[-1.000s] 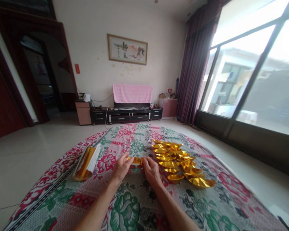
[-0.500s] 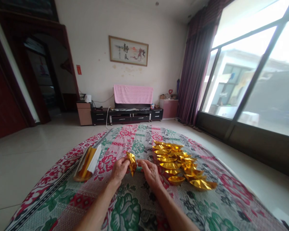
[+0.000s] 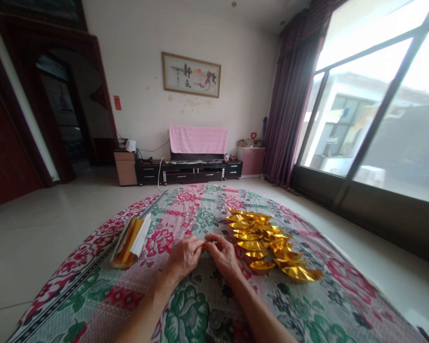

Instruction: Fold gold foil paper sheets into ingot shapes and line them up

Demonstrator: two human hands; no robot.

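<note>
My left hand [image 3: 187,256] and my right hand [image 3: 222,255] meet at the fingertips above the cloth, both closed in a pinch. Between them they grip a folded gold paper ingot, now almost wholly hidden by the fingers; half a second ago it showed in my left hand. Just right of my right hand, several finished-looking gold paper ingots [image 3: 255,246] lie in overlapping rows. Off to the left rests a loosely rolled stack of gold and white paper sheets [image 3: 130,243], apart from both hands.
A patterned floral cloth [image 3: 188,314] covers the round table under my hands. Beyond it stands a low black TV cabinet [image 3: 180,178] with a pink cloth [image 3: 198,139] over the screen. A large window [image 3: 350,119] is on the right, a doorway on the left.
My left hand has turned and moved right to meet my right hand. The gold paper ingot, earlier plainly visible in the left fingers, is now covered. The rows and the rolled sheets have not moved.
</note>
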